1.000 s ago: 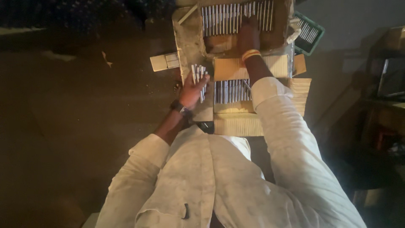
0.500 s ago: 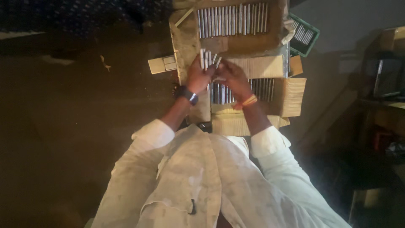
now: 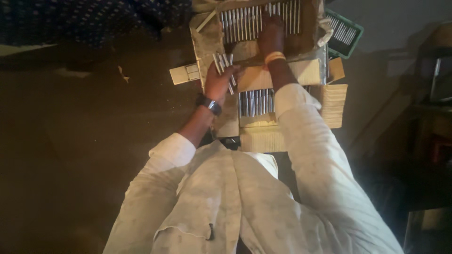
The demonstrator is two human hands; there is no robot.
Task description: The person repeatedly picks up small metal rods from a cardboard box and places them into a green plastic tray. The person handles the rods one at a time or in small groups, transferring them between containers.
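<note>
My left hand (image 3: 219,81), with a dark watch on its wrist, is closed around a fanned bundle of thin silvery sticks (image 3: 225,66) above the left flap of a cardboard box. My right hand (image 3: 271,35), with a pale band on the wrist, reaches into the far cardboard box (image 3: 308,28) and rests on a row of the same silvery sticks (image 3: 242,23). Whether it grips any of them is hidden. A nearer open box (image 3: 263,134) holds another row of sticks (image 3: 256,101) between my forearms.
A green crate (image 3: 348,47) with more sticks lies at the far right. A small pale carton (image 3: 184,74) sits left of the boxes. Dark floor spreads to the left, and dim furniture stands at the right edge. My pale-sleeved arms fill the foreground.
Half a second ago both hands met over the nearer box. My right hand has since stretched out to the far box, while my left hand stayed with its bundle.
</note>
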